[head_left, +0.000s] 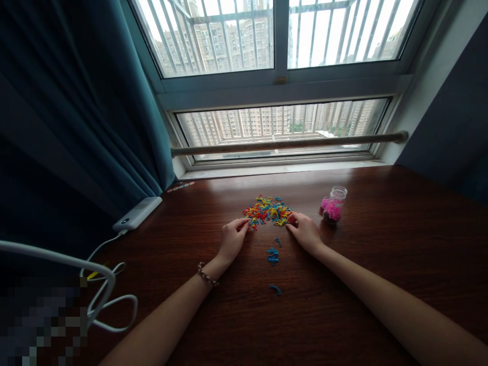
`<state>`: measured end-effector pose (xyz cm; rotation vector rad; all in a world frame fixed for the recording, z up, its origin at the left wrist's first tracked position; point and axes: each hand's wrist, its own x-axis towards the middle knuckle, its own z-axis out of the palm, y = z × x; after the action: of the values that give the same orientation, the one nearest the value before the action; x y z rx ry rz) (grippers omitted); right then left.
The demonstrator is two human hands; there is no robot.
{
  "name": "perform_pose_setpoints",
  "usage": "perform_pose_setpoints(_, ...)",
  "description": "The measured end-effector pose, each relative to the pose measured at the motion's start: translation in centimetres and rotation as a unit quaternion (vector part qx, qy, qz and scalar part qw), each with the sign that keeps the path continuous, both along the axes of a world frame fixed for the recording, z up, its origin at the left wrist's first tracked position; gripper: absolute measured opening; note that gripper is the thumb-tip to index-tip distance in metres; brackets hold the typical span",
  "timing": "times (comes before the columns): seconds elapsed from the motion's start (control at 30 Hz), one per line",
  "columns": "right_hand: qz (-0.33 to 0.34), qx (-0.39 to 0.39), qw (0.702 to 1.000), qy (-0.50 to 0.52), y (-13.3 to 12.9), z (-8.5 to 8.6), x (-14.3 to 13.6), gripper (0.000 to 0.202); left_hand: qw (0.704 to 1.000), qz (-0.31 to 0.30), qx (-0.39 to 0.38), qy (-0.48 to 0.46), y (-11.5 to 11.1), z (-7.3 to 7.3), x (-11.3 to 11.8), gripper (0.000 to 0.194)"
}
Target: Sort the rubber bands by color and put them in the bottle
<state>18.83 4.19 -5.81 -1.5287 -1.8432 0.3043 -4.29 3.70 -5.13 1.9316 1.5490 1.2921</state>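
Note:
A loose pile of small elastic bands (267, 209) in red, yellow and blue lies on the dark wooden table (366, 305). My left hand (233, 238) is at the pile's left edge, thumb and fingertips pinched together; what is between them is too small to make out. At the right edge, my right hand (305, 233) has its fingertips closed on a band in the pile. Nearer to me, between my forearms, is a small cluster of blue bands (273, 255). One blue band (278, 242) lies just above it and another blue band (275, 290) below.
Right of the pile stands a clear open jar (338, 193) with bright pink fuzzy things (333, 209) in and beside it. A white power strip (138, 213) and looped white cable (110, 277) lie on the left, by a blue curtain (114, 101). A window and rail (290, 144) are behind.

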Motion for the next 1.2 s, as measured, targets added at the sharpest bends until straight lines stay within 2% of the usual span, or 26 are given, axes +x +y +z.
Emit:
perform_pose_setpoints(0.2, -0.014, 0.009, 1.0, -0.011, 0.1, -0.1, 0.0, 0.009, 1.0, -0.015, 0.01, 0.008, -0.1, 0.1, 0.1, 0.022)
perform_pose_setpoints(0.53, -0.02, 0.003, 0.99, 0.138, 0.6, -0.4, 0.4, 0.015, 0.994, -0.079, 0.054, 0.058, -0.7, 0.8, 0.5, 0.017)
perform_pose_setpoints(0.73, -0.023, 0.024, 0.987, 0.156, 0.4, -0.1, 0.3, 0.016, 0.995, -0.055, 0.045, 0.075, -0.4, 0.5, 0.4, 0.015)
perform_pose_setpoints(0.87, 0.045, 0.059, 0.987, 0.142, -0.6, 0.7, -0.5, 0.013, 0.994, -0.066, 0.02, 0.089, -0.3, 0.4, 0.3, 0.015)
perform_pose_setpoints(1.07, 0.207, 0.141, 0.967, 0.058, -2.4, 1.4, -1.4, 0.017, 0.968, -0.12, 0.096, 0.198, -0.9, 1.0, 0.7, 0.015)
perform_pose_setpoints(1.2, 0.29, 0.157, 0.944, -0.013, -3.4, 2.1, -1.2, 0.02, 0.946, -0.154, 0.107, 0.265, -1.4, 1.2, 1.2, 0.014)
